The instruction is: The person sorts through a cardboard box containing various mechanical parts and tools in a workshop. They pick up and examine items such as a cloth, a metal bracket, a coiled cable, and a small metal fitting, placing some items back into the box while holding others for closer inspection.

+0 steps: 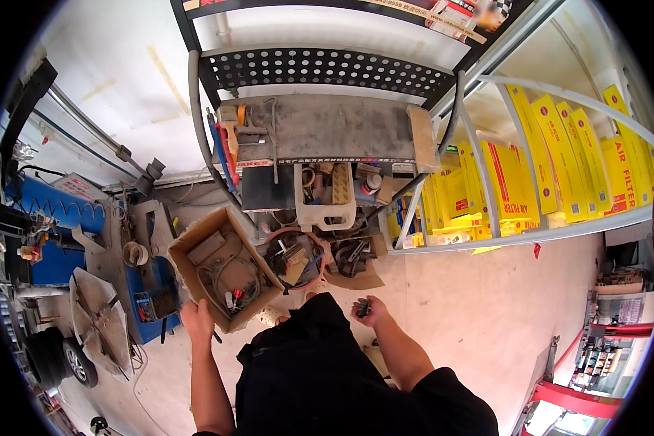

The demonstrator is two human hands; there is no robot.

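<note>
On the pale floor (472, 312) of a workshop, a dusty black rack (341, 131) stood before a white wall, with yellow cartons (512, 185) shelved to its right and tyres (45, 357) at the far left. The open cardboard box (251, 249) was just left of the person's body, mouth upward, long axis slanting from far left to near right, its near-left edge clasped by the left hand (197, 320). The right hand (371, 311) curled around a small black part (362, 309), whose pointing direction I could not tell.
</note>
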